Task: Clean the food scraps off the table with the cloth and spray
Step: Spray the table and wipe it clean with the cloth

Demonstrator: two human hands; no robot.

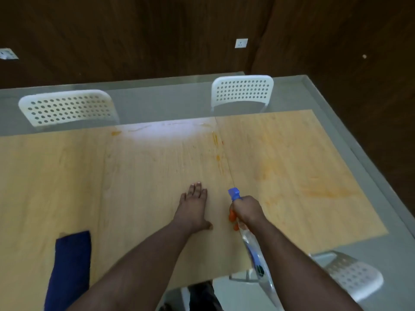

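My right hand [247,209] grips the neck of a clear spray bottle [256,254] with a blue nozzle [234,193] and orange trigger, nozzle pointing away over the light wooden table [146,176]. My left hand [193,205] lies flat on the tabletop just left of the bottle, fingers straight. A dark blue cloth [69,265] lies on the table near the front left, apart from both hands. Orange food smears [216,149] run along the table's centre seam, and fainter orange stains [321,191] spread over the right half.
Two white perforated chairs stand at the far side, one at the left [67,107] and one at the right [242,90]. A third white chair [352,277] is by the near right corner. Grey floor surrounds the table; dark wood walls lie behind.
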